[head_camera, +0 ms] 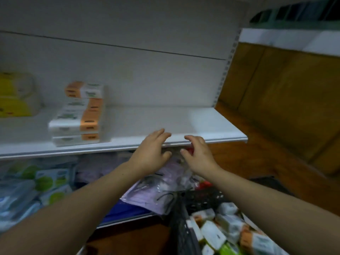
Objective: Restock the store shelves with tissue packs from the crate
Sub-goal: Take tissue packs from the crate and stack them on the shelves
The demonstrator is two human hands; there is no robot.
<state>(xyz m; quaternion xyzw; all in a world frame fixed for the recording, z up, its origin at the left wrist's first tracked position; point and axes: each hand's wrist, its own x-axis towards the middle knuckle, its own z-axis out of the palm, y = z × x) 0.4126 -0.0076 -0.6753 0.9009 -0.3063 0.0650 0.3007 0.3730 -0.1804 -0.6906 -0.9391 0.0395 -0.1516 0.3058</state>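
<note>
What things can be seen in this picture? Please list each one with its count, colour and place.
upper shelf: one, white, across the middle.
stacked tissue packs: about five (blurred), white and orange, on the upper shelf, left of the hands.
yellow packs: count unclear, yellow, upper shelf, far left.
lilac packages: several, lilac, lower shelf, under the hands.
blue and green packs: several, blue and green, lower shelf, left.
crate: one, black, bottom right.
loose tissue packs: many, mostly white, inside the crate.
wooden panel: one, brown, right.
left hand: one, empty, at the upper shelf's front edge.
right hand: one, empty, beside the left hand.
</note>
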